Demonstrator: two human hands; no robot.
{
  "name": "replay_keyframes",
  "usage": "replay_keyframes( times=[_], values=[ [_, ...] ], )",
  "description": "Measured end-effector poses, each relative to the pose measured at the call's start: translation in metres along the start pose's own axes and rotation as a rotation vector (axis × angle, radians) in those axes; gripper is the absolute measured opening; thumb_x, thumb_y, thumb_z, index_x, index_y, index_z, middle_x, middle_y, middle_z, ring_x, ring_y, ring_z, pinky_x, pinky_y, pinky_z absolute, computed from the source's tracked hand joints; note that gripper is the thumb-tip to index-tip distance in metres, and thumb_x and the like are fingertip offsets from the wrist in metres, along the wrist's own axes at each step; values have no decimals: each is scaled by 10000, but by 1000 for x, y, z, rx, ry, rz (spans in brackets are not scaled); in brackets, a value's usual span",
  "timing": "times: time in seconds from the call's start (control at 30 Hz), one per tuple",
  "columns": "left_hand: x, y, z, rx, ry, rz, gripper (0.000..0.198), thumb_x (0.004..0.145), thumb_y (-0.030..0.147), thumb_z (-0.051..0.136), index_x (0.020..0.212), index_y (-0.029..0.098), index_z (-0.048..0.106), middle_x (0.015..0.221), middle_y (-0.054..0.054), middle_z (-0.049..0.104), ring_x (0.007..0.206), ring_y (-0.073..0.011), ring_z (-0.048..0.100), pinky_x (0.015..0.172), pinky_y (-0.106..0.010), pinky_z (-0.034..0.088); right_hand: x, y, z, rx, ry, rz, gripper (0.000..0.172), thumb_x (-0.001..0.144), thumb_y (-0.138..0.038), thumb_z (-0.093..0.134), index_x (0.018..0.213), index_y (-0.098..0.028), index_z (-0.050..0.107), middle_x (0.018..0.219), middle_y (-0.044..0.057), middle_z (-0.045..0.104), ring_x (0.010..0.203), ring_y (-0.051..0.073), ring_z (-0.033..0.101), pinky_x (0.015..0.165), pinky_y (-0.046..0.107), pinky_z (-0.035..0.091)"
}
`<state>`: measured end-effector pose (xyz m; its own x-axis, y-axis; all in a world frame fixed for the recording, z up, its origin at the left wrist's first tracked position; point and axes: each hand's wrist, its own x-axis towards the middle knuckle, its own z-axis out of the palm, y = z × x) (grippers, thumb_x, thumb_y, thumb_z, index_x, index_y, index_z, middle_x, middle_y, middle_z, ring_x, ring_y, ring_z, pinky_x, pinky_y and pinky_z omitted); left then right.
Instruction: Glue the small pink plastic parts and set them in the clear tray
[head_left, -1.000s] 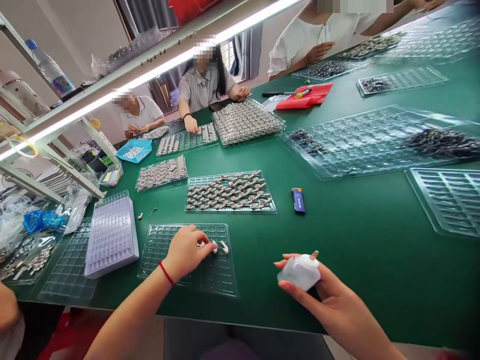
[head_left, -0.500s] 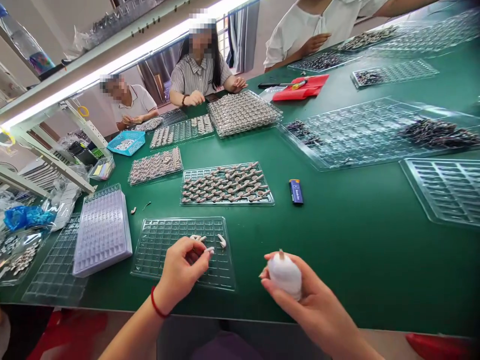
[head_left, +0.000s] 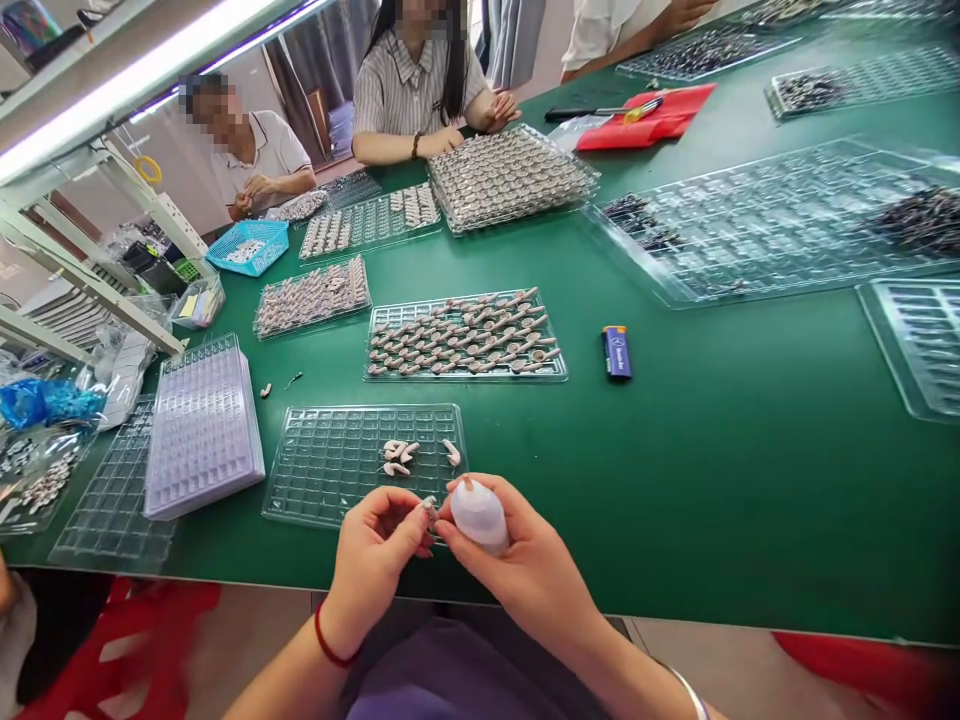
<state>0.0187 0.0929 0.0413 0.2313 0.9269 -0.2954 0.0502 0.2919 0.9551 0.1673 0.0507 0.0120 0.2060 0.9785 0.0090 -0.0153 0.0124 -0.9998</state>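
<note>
My left hand pinches a small white earbud part between thumb and forefinger, over the front edge of a clear tray. My right hand is wrapped round a white squeeze bottle with a brownish tip, held tilted close beside the earbud part. The fingertips of both hands nearly meet; whether they touch is unclear. Behind them, the clear compartment tray carries several loose white earbud parts, and one more lies apart at its right side.
Beyond stands a tray of stemmed parts, with a blue lighter-sized box to its right. A stack of pale trays is at the left. Large clear trays hold dark wires at the right. Co-workers sit across the green table.
My right hand has brought the squeeze bottle left, up to my left hand. My left hand has drawn back slightly from the loose parts with the earbud part. The view has shifted downward.
</note>
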Motion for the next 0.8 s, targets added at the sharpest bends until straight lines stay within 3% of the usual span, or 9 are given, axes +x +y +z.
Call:
replay_keyframes(
  times=[0.1, 0.3, 0.47, 0.8],
  values=[
    [1, -2, -6, -33, 50, -14, 331, 698, 456, 790, 800, 158, 687, 724, -26, 687, 587, -123, 610, 505, -210, 515, 6, -1, 0, -26, -12, 8, 288, 784, -416, 682, 976, -233, 570, 742, 1, 661, 608, 152, 610, 561, 248, 528],
    [1, -3, -7, -1, 42, -42, 321, 667, 412, 822, 778, 153, 667, 686, -19, 684, 591, -134, 639, 507, -208, 523, 14, -1, 4, -37, -90, 15, 278, 774, -408, 682, 970, -234, 587, 862, 32, 719, 710, 178, 667, 630, 264, 550],
    [3, -1, -8, -27, 76, -53, 347, 668, 433, 824, 785, 156, 653, 717, -19, 679, 551, -119, 621, 451, -191, 498, 17, -5, 1, -59, -83, 20, 271, 771, -415, 672, 947, -228, 588, 780, 16, 693, 656, 173, 655, 602, 262, 544],
    [-14, 15, -3, -326, -46, -336, 358, 610, 374, 889, 795, 95, 762, 642, -34, 662, 522, -87, 604, 442, -150, 479, 11, -16, -15, -41, -30, -50, 171, 783, -328, 683, 910, -234, 617, 861, 25, 730, 720, 158, 680, 633, 235, 563]
  ],
)
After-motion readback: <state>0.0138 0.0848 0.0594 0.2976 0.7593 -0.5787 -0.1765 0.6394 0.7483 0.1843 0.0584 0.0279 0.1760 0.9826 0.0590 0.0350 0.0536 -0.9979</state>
